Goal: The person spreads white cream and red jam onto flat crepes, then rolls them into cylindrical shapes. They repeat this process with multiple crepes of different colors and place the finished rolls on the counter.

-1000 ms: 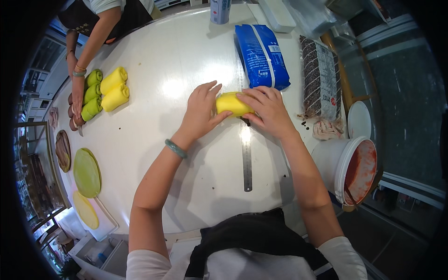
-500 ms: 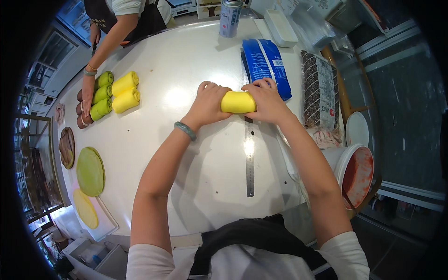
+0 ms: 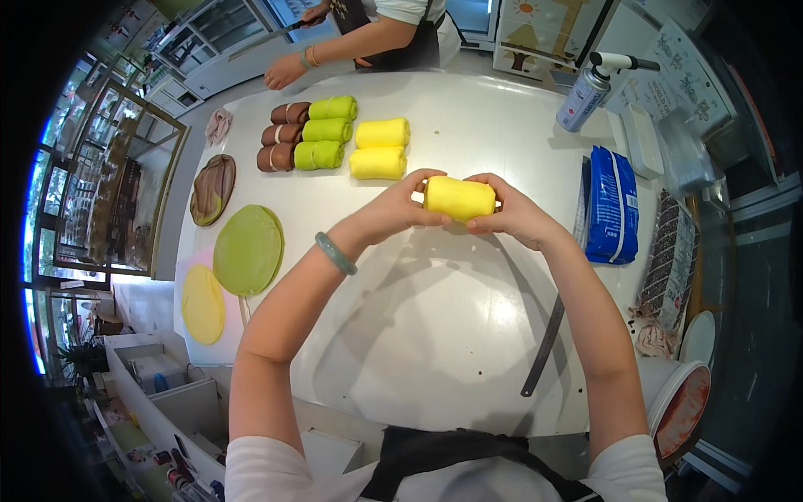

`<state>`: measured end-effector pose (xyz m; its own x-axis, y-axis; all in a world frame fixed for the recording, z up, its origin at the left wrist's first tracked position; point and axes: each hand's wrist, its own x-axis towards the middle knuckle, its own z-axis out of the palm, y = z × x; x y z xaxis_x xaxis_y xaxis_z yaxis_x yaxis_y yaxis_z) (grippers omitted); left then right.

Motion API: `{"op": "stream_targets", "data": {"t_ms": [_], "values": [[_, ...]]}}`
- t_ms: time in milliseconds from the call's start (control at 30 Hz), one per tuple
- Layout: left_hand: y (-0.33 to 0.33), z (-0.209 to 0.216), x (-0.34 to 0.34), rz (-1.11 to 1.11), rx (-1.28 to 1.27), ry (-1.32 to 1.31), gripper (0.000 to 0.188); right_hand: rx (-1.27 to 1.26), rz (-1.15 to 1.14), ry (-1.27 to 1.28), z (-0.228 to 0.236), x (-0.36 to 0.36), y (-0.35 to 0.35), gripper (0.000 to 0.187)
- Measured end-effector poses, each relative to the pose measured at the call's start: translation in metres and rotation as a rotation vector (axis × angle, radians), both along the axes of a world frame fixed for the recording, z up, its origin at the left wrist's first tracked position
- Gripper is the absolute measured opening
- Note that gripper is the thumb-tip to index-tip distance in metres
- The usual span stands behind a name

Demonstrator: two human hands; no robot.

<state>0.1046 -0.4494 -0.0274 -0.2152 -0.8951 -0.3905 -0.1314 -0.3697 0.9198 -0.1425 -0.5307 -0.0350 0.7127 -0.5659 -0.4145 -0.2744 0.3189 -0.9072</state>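
Between my hands a plump yellow crepe roll (image 3: 459,199) is held above the white table. My left hand (image 3: 410,201) grips its left end, thumb below and fingers above. At the other end, my right hand (image 3: 510,211) closes on it the same way. Just beyond my left hand lie two more yellow crepe rolls (image 3: 381,150), one behind the other. Green crepe rolls (image 3: 326,131) and brown crepe rolls (image 3: 277,157) sit beside them in rows to the left.
Stacked green crepes (image 3: 248,249), yellow crepes (image 3: 203,304) and brown crepes (image 3: 212,190) lie at left. A steel ruler (image 3: 544,347), blue packet (image 3: 612,205), gas torch (image 3: 584,99) and red-smeared bucket (image 3: 682,406) are at right. Across the table, a co-worker's hand (image 3: 285,71) hovers; the other holds a long knife (image 3: 261,42).
My view has swung left. I have carried the yellow roll leftward, away from the ruler and nearer the other rolls. The co-worker's hand has come off the brown rolls.
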Motion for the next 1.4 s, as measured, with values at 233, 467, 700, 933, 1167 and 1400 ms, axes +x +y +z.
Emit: {"op": "stream_targets", "data": {"t_ms": [233, 467, 700, 933, 1167, 1400], "values": [[-0.138, 0.023, 0.118, 0.197, -0.140, 0.026, 0.044, -0.420, -0.077, -0.186, 0.008, 0.131, -0.123, 0.075], [-0.194, -0.028, 0.168, 0.240, 0.024, -0.100, 0.043, -0.205, -0.081, -0.052, -0.038, 0.198, -0.175, 0.070], [-0.204, -0.040, 0.176, 0.041, 0.092, -0.514, 0.049, -0.201, 0.076, 0.061, -0.061, 0.216, -0.181, 0.057], [-0.212, -0.043, 0.156, -0.127, -0.634, -1.312, 0.056, -0.481, -0.054, 0.136, -0.058, 0.199, -0.165, 0.062], [-0.187, -0.077, 0.147, -0.084, -0.879, -1.400, 0.073, -0.735, -0.545, -0.096, 0.004, 0.047, 0.012, 0.055], [-0.014, 0.018, 0.069, -0.208, -1.111, -0.790, 0.066, -0.680, 0.171, -0.007, -0.057, -0.056, 0.304, 0.043]]}}
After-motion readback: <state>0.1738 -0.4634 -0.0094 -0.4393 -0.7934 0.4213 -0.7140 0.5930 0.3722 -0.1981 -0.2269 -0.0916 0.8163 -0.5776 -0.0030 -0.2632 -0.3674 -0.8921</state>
